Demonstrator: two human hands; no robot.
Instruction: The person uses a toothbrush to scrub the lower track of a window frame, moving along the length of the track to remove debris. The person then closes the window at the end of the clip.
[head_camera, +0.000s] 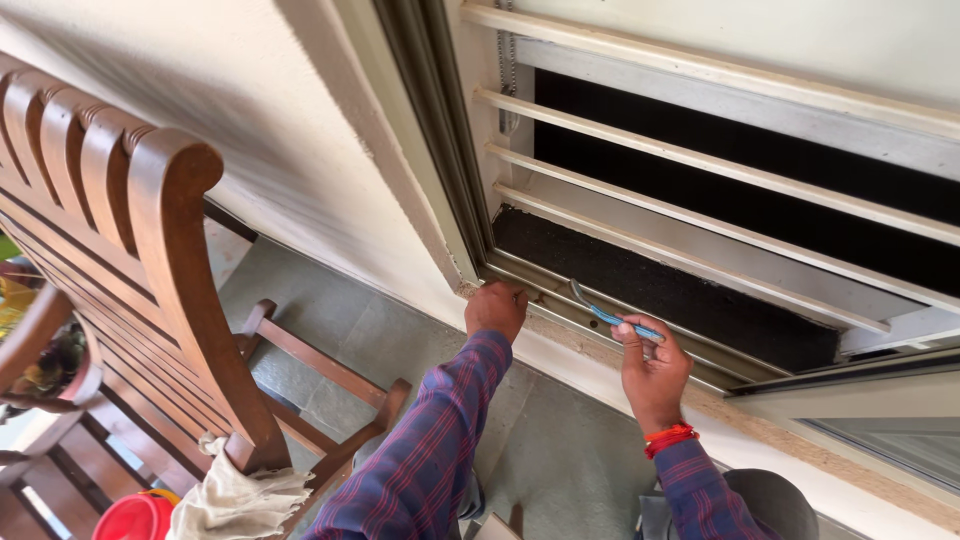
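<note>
Against a cream wall and grey tiled floor, the left hand (495, 308) presses clenched on the metal window track (560, 312) while the right hand (652, 368) grips a blue-handled toothbrush (610, 316), best kept angled low into the groove, scrubbing steadily.

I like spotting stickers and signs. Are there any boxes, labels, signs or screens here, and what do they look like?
None that I can see: no package, label, sign or display screen. Only a dark mesh panel low in the window frame, where the right hand holds a blue-handled tool.
</note>
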